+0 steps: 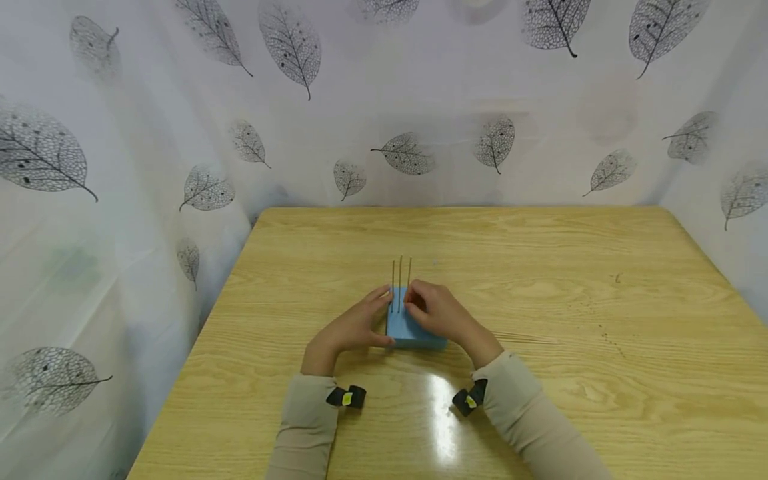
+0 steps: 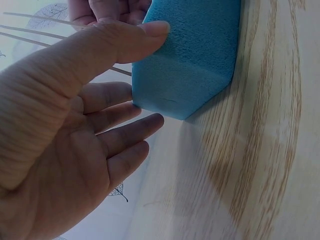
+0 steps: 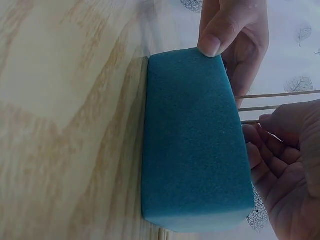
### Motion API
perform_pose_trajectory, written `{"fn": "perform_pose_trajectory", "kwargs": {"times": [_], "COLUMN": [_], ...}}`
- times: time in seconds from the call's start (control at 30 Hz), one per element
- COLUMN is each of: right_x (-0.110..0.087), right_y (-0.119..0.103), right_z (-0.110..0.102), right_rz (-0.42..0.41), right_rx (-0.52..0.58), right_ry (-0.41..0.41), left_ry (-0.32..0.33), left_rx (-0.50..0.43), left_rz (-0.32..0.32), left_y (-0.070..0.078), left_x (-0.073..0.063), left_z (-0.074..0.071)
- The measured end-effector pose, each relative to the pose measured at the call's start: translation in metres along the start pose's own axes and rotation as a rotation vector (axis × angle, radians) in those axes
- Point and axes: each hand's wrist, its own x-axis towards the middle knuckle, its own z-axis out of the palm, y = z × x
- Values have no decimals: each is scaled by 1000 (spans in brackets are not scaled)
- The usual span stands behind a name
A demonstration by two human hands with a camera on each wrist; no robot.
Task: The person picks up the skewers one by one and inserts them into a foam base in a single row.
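A blue foam block [image 1: 414, 330] lies on the table, with several thin wooden sticks [image 1: 400, 283] standing upright in its top near the left side. My left hand [image 1: 357, 323] holds the block at its left end. In the left wrist view the thumb [image 2: 150, 35] lies on the near face, while the other fingers are by the end and far side. With thumb and forefinger my right hand [image 1: 441, 310] pinches one of the sticks [image 3: 250, 122] low down, close to the block's top. That stick's lower tip is hidden.
More thin sticks [image 1: 522, 337] lie loose on the wooden table [image 1: 600, 400], right of the block and partly behind the right wrist. Small dark specks [image 1: 611, 340] dot the tabletop farther right. A leaf-patterned curtain [image 1: 420, 87] hangs behind the table and along its sides.
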Motion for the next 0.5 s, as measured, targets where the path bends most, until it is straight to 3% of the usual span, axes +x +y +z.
{"fn": "perform_pose_trajectory", "kwargs": {"times": [0.27, 0.5], "right_x": [0, 0], "right_y": [0, 0], "right_z": [-1, 0], "right_rz": [-12, 53], "right_rx": [-36, -14], "right_ry": [-6, -34], "left_ry": [-4, -9], "left_rx": [-14, -4], "left_rz": [-4, -9], "left_y": [3, 3], "left_x": [1, 1], "left_z": [-1, -1]}}
